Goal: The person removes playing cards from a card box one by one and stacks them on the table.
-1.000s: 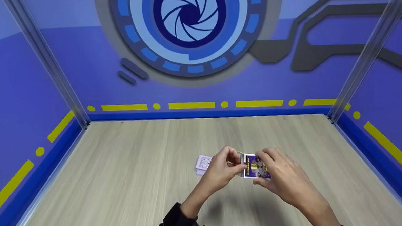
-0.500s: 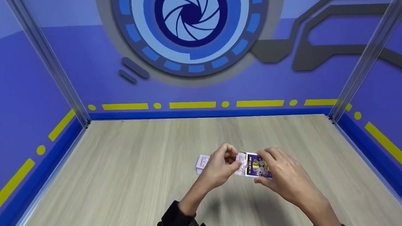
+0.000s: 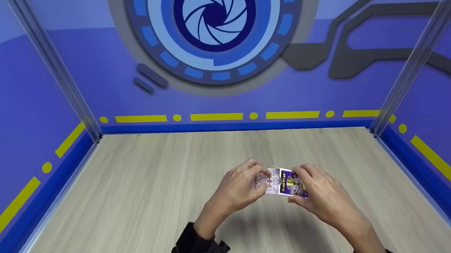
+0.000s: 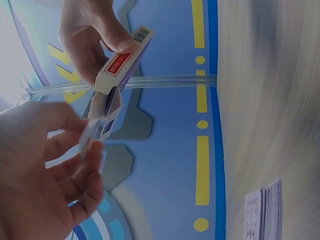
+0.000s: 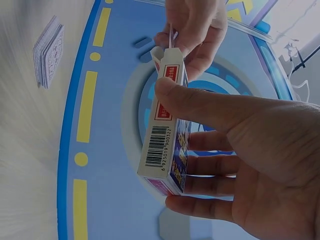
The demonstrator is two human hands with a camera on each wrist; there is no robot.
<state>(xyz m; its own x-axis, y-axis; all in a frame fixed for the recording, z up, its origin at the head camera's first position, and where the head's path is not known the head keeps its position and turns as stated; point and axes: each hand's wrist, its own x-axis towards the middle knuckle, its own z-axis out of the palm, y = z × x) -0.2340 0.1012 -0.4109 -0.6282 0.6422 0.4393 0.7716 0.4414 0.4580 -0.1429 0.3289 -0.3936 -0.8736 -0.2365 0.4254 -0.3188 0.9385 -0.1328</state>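
My right hand [image 3: 327, 193] grips a small playing-card box [image 5: 159, 135], thumb on its white barcode side and fingers on the far face. The box's purple printed front [image 3: 291, 183] shows in the head view. At its open end, a flap stands out in the left wrist view. My left hand [image 3: 238, 184] pinches playing cards [image 3: 273, 182] with a pale pinkish patterned back, which stick partly out of that end. Both hands hold these above the table. A stack of playing cards [image 4: 262, 212] lies on the table; in the head view my left hand mostly hides it.
The wood-grain table [image 3: 150, 199] is enclosed by blue printed panels [image 3: 196, 98] at the back and both sides. Clear corner posts [image 3: 414, 70] stand where the panels meet. Black wrist cameras [image 3: 201, 247] are strapped to both forearms.
The cards have slid farther out of the box to the left, drawn by my left hand. That hand now covers most of the stack. My right hand has shifted only slightly.
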